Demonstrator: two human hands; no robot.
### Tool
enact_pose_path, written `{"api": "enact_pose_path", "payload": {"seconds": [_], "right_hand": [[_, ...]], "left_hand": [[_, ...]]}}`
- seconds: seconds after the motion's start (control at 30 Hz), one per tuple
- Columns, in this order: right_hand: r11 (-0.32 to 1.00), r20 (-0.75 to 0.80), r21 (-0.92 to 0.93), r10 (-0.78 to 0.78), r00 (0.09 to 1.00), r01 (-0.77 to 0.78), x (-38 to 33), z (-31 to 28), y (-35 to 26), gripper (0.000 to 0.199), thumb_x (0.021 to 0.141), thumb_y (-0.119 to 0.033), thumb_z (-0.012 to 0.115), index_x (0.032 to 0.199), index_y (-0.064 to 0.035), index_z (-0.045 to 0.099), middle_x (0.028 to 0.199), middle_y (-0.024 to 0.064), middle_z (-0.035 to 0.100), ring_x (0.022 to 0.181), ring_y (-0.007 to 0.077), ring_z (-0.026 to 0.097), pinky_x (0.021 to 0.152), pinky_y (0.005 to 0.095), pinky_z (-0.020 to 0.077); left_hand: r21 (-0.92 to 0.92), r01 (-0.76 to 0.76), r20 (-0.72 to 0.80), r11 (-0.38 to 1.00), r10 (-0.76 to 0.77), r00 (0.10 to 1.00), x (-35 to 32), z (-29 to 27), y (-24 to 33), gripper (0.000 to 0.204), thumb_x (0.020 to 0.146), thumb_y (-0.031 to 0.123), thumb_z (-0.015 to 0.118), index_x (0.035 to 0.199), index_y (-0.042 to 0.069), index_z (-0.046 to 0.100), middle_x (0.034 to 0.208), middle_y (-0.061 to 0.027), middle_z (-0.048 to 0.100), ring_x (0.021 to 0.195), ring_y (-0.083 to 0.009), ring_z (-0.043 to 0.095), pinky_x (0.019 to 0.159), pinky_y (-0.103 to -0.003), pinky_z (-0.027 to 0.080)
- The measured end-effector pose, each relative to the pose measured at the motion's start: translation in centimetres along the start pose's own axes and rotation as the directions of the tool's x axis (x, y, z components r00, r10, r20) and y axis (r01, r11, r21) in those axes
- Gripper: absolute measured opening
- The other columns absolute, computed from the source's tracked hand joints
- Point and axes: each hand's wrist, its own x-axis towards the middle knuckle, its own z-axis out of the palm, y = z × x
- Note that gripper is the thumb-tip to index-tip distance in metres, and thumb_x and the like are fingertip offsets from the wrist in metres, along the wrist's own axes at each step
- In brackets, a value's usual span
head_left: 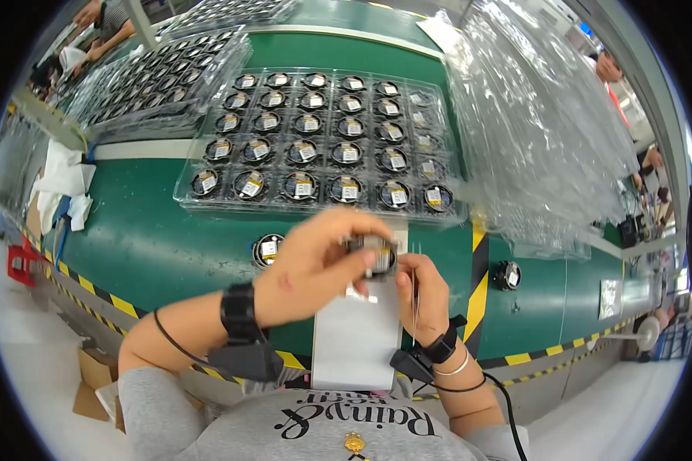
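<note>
My left hand (304, 269) grips a round black device (382, 260) between thumb and fingers, a pale label showing on its face. Close beside it, my right hand (425, 296) is closed on slim metal tweezers (416, 296), whose thin tips point away from me. Both hands are over a white sheet (357, 346) at the table's near edge. Another round device (268, 250) lies on the table just left of my left hand, partly covered by it. Beyond my hands, a clear plastic tray (284, 209) holds rows of similar labelled devices.
A single device (507, 275) lies on the green table (154, 230) to the right. Clear plastic trays (538, 115) are piled at the far right. More filled trays (154, 84) stand at the far left. Other people (111, 27) are at the back. Yellow-black tape (477, 296) marks the table.
</note>
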Motion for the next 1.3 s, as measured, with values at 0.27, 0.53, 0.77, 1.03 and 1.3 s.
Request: {"api": "enact_pose_path", "payload": {"seconds": [0.27,0.53,0.77,1.03,1.3], "right_hand": [[0.997,0.022,-0.035,-0.061,0.998,0.062,-0.3,-0.3,-0.5,0.018,0.089,-0.015,0.057,0.104,-0.0046,0.058,0.072,0.0085,0.049,0.059,0.0231,0.051,0.055,0.0297,0.0425],[0.995,-0.022,-0.028,-0.094,0.995,0.094,-0.4,-0.6,0.2,0.020,0.085,-0.013,0.061,0.103,-0.0054,0.059,0.072,0.0070,0.051,0.058,0.0216,0.053,0.051,0.0317,0.0433],[0.994,-0.014,-0.004,-0.110,0.994,0.110,-0.7,-0.9,0.5,0.018,0.085,-0.012,0.061,0.100,-0.0043,0.058,0.072,0.0072,0.051,0.055,0.0217,0.052,0.050,0.0306,0.0432],[0.997,-0.003,-0.038,-0.073,0.997,0.072,-0.4,-0.4,0.3,0.018,0.084,-0.013,0.062,0.099,-0.0039,0.058,0.074,0.0084,0.053,0.057,0.0231,0.054,0.050,0.0318,0.0439],[0.985,-0.047,-0.040,-0.168,0.985,0.166,0.0,-0.2,0.2,0.015,0.086,-0.010,0.058,0.098,-0.0023,0.057,0.080,0.0129,0.056,0.061,0.0263,0.055,0.055,0.0335,0.0449]], "left_hand": [[0.617,-0.259,-0.040,0.743,0.358,0.933,16.6,-1.8,-2.4,0.024,0.081,0.018,0.064,0.097,0.001,0.061,0.068,-0.0085,0.061,0.068,-0.0191,0.062,0.064,-0.031,0.049],[0.932,-0.266,0.145,0.246,0.421,0.896,20.6,-0.7,-5.4,0.017,0.077,0.019,0.065,0.089,0.008,0.066,0.087,-0.0115,0.060,0.085,-0.0293,0.060,0.075,-0.036,0.048],[0.832,-0.401,0.329,0.383,0.242,0.913,17.5,1.8,-3.5,0.020,0.077,0.020,0.066,0.094,0.011,0.067,0.097,-0.0142,0.055,0.094,-0.0311,0.056,0.081,-0.038,0.047],[0.867,-0.396,0.361,0.304,0.167,0.917,16.2,2.6,-3.4,0.024,0.075,0.020,0.065,0.098,0.013,0.065,0.102,-0.0129,0.054,0.102,-0.0309,0.053,0.083,-0.040,0.047],[0.864,-0.462,0.447,0.201,0.121,0.887,17.8,2.5,-3.2,0.026,0.070,0.022,0.069,0.090,0.009,0.062,0.098,-0.0160,0.053,0.099,-0.0341,0.052,0.081,-0.041,0.045]]}}
